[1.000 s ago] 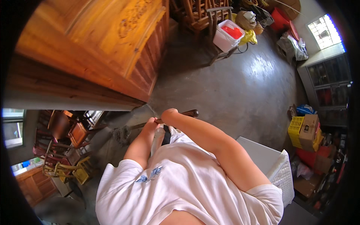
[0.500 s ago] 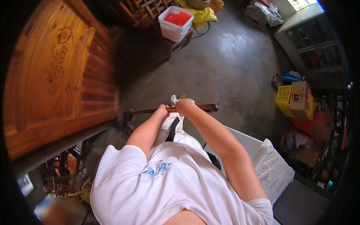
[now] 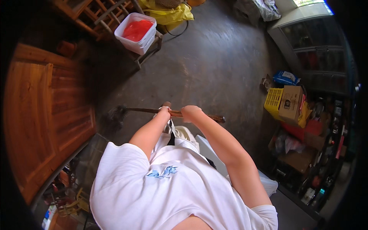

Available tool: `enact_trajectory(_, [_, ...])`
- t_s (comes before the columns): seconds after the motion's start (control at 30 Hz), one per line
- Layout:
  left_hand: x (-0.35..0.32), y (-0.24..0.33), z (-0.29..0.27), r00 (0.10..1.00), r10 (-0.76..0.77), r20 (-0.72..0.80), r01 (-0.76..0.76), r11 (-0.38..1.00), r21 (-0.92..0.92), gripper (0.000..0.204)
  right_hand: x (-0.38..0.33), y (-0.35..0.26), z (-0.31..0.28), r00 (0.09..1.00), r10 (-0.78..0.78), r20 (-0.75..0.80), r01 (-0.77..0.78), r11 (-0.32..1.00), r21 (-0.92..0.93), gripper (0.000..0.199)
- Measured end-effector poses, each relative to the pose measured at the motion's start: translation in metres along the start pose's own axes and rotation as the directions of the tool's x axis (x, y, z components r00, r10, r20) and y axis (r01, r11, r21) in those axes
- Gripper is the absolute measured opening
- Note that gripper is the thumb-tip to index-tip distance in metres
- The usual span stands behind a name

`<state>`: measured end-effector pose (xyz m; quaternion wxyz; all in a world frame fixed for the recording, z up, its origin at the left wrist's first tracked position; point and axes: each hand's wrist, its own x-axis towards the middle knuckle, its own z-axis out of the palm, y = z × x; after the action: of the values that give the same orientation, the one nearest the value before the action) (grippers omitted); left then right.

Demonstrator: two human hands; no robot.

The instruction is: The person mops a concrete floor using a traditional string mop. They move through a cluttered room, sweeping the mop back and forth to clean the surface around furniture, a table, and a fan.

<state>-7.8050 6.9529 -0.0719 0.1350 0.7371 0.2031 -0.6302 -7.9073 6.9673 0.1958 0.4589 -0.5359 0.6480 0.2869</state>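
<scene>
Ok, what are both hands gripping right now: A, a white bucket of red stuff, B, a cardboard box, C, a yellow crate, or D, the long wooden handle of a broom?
D: the left hand and the right hand are both closed around the wooden broom handle, whose dark bristle head rests on the concrete floor; the white bucket stands apart on a stool.

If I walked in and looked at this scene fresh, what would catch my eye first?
First the two hands, left hand and right hand, gripping a long wooden broom handle across the middle, its dark bristles at the left over the grey floor. Then the white tub of red stuff at upper left.
</scene>
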Motion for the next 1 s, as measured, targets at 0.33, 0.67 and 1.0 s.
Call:
enact_trajectory(0.33, [-0.041,-0.067,0.142,0.999,0.026,-0.040,-0.026,1.000,-0.003,0.004,0.012,0.169,-0.051,0.998,-0.057,-0.031,0.056,0.998,-0.037,0.025])
enact_trajectory(0.67, [-0.073,-0.110,0.272,0.976,0.109,0.188,-0.075,0.980,-0.182,0.008,-0.007,0.286,-0.135,0.971,-0.186,-0.150,0.145,0.958,-0.245,0.021])
enact_trajectory(1.0, [-0.100,0.020,0.268,0.948,0.227,0.223,-0.116,0.899,-0.421,0.010,0.034,0.213,-0.234,0.917,-0.369,-0.151,0.290,0.876,-0.385,0.019])
